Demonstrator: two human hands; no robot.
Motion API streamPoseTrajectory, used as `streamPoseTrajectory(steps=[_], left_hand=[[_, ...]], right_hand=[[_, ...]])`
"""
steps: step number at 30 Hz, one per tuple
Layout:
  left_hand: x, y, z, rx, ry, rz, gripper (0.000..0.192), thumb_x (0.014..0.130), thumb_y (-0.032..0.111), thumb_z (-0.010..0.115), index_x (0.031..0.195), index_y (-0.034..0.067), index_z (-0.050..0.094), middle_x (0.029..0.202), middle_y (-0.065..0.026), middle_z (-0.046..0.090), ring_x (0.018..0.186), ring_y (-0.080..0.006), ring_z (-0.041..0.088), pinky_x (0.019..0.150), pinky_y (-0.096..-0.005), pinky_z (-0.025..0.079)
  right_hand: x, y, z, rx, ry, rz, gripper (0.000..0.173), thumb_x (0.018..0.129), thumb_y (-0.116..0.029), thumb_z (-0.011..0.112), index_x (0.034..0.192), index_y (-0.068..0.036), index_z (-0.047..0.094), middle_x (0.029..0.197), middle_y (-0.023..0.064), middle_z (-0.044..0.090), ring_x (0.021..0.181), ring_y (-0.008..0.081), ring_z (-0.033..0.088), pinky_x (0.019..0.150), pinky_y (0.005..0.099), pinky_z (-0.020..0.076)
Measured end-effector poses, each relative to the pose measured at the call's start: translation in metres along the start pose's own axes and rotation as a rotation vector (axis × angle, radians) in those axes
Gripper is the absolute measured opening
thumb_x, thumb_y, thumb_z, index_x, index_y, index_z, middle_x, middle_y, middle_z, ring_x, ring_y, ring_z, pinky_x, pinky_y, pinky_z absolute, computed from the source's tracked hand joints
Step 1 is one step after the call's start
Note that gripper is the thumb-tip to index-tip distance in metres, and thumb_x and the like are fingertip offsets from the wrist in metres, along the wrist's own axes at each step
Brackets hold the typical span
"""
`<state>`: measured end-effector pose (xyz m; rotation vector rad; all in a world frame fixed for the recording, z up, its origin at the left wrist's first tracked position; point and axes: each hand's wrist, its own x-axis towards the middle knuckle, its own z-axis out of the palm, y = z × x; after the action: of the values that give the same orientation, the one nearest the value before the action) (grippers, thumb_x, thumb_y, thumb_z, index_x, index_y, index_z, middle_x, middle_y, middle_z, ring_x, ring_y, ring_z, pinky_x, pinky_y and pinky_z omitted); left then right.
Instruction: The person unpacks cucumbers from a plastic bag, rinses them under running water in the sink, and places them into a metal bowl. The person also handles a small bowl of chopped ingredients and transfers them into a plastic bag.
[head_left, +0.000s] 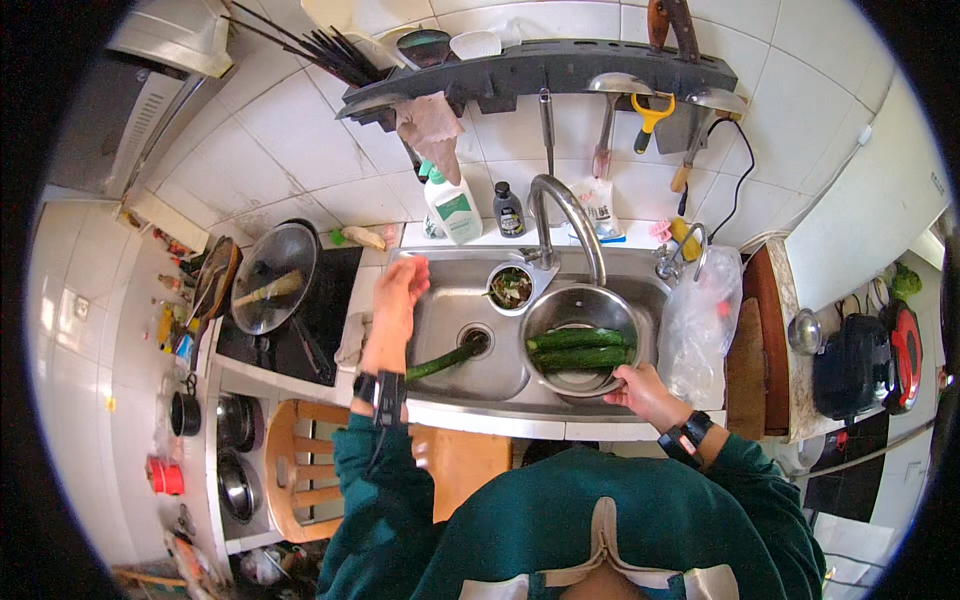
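My right hand (643, 391) grips the near right rim of a stainless steel bowl (579, 298) under the curved faucet (562, 196). Side by side in the bowl lie green cucumbers (577, 357). Raised over the left edge of the sink (435, 300), my left hand (399, 298) holds nothing that shows, its fingers slightly curled and apart. Another cucumber (442, 364) rests on the left basin's floor, one end at the drain (478, 337); its near end is partly hidden by my left wrist. Between the basins, a small strainer cup (511, 289) holds vegetable scraps.
Behind the sink stand a white pump bottle (453, 210) and a dark bottle (508, 211). A plastic bag (697, 330) sits right of the sink. At left, a lidded wok (275, 277) is on the cooktop. Utensils, among them a yellow peeler (652, 116), hang from a wall rack (540, 71).
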<state>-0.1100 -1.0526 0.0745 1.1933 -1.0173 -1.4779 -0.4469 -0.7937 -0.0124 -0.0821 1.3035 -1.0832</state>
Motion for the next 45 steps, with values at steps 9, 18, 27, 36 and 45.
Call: streamPoseTrajectory(steps=[9,18,27,36,45], left_hand=[[0.174,0.069,0.025,0.42,-0.157,0.249,0.021,0.095,0.013,0.055,0.107,0.005,0.071,0.103,0.0,0.068,0.089,-0.0095,0.058,0.077,-0.0255,0.046],[0.301,0.053,0.017,1.739,-0.496,0.909,0.027,0.094,0.018,0.051,0.109,0.002,0.065,0.115,-0.0168,0.067,0.103,-0.0315,0.064,0.091,-0.0415,0.049],[0.254,0.076,0.053,1.03,-0.439,0.365,0.014,0.085,0.007,0.063,0.096,0.0,0.064,0.07,-0.0082,0.066,0.053,-0.0128,0.061,0.049,-0.0276,0.05],[0.281,0.05,0.044,1.312,-0.374,1.091,0.026,0.084,0.005,0.062,0.11,0.003,0.064,0.091,-0.0119,0.069,0.072,-0.0212,0.067,0.056,-0.0312,0.055],[0.27,0.052,0.045,1.102,-0.381,0.622,0.036,0.086,0.006,0.062,0.121,-0.001,0.058,0.1,-0.0148,0.069,0.055,-0.0188,0.065,0.048,-0.0335,0.054]], right_hand=[[-0.015,-0.071,0.114,-0.276,-0.279,0.032,0.035,0.092,-0.005,0.053,0.126,0.0,0.049,0.107,0.0162,0.062,0.086,0.0275,0.068,0.063,0.0373,0.064],[0.03,-0.103,0.212,-0.238,-0.268,-0.136,0.036,0.093,-0.005,0.049,0.129,-0.001,0.044,0.11,0.0162,0.061,0.082,0.0279,0.069,0.062,0.0351,0.0639],[0.082,-0.114,0.262,-0.027,-0.209,-0.215,0.034,0.093,-0.003,0.045,0.127,-0.002,0.047,0.106,0.0169,0.063,0.075,0.025,0.069,0.054,0.035,0.0621],[0.109,-0.113,0.274,-0.035,-0.221,-0.226,0.036,0.092,-0.002,0.047,0.127,0.0,0.043,0.105,0.0185,0.061,0.073,0.0296,0.069,0.053,0.0377,0.0627],[0.102,-0.113,0.273,-0.052,-0.235,-0.225,0.035,0.091,-0.002,0.047,0.126,0.0,0.046,0.105,0.0183,0.062,0.076,0.0298,0.07,0.055,0.0377,0.063]])
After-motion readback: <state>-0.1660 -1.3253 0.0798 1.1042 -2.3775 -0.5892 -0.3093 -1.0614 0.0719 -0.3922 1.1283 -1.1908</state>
